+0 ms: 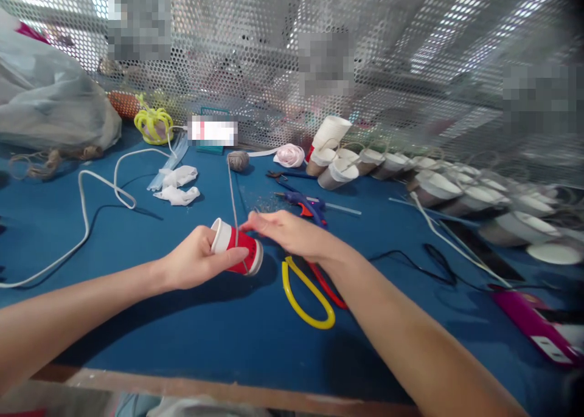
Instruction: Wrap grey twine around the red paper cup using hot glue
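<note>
My left hand (196, 256) is closed round a red and white paper cup (239, 253), which lies tilted on its side just above the table. The thumb presses along the red wall, and some fingers reach inside the rim. A strand of grey yarn (232, 192) crosses the cup and runs back to a small ball of yarn (238, 160). My right hand (278, 228) is beside the cup with fingers stretched towards it, the fingertips at the strand. Its grip does not appear closed on the yarn, though the far fingers are partly hidden.
Scissors with yellow and red handles (308, 295) lie under my right forearm. Behind them are a blue glue gun (303, 201) and pliers (278, 175). Several handled cups (435, 186) line the right side. A white cord (84, 204) winds on the left, near crumpled white scraps (177, 186).
</note>
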`<state>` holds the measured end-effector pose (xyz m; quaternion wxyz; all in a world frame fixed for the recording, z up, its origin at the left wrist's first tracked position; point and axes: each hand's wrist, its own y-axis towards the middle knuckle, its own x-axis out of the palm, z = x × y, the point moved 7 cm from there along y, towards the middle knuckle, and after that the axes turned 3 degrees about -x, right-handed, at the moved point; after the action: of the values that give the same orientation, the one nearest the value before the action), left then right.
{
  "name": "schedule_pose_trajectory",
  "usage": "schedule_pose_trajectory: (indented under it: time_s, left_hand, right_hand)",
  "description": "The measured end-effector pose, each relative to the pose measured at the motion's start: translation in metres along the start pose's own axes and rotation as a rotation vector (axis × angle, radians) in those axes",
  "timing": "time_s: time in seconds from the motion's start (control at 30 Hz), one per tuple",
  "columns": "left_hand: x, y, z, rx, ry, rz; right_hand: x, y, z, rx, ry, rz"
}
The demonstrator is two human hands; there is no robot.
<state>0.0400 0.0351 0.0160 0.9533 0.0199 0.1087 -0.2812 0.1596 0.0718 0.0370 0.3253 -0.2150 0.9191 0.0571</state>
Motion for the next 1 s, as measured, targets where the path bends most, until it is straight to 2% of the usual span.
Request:
schedule_pose_trajectory:
  time_s: [0.07, 0.13, 0.27, 0.37, 0.57, 0.8, 1.0]
  left_hand:
    - [0.004, -0.001, 0.001, 0.003, 0.015, -0.039]
    - [0.005, 0.000, 0.000, -0.015, -0.004, -0.058]
    - [-0.001, 0.004, -0.007, -0.118, -0.150, 0.004]
    - [-0.003, 0.006, -0.015, -0.214, -0.308, 0.046]
    - [-0.002, 0.005, -0.026, -0.335, -0.457, 0.076]
    - [0.000, 0.003, -0.029, -0.367, -0.494, 0.065]
    - [0.000, 0.002, -0.025, -0.349, -0.485, 0.066]
  right_hand:
    - [0.020, 0.005, -0.011, -0.035, 0.118, -0.041]
    - [0.025, 0.008, -0.015, -0.042, 0.203, 0.015]
    - [0.006, 0.003, -0.017, -0.074, 0.331, 0.196]
    - [-0.014, -0.007, -0.020, -0.103, 0.373, 0.272]
    - [-0.034, -0.012, -0.020, -0.116, 0.248, 0.360]
    - [-0.036, -0.009, -0.016, -0.134, 0.063, 0.408]
    - [-0.034, -0.005, -0.012, -0.132, 0.024, 0.402]
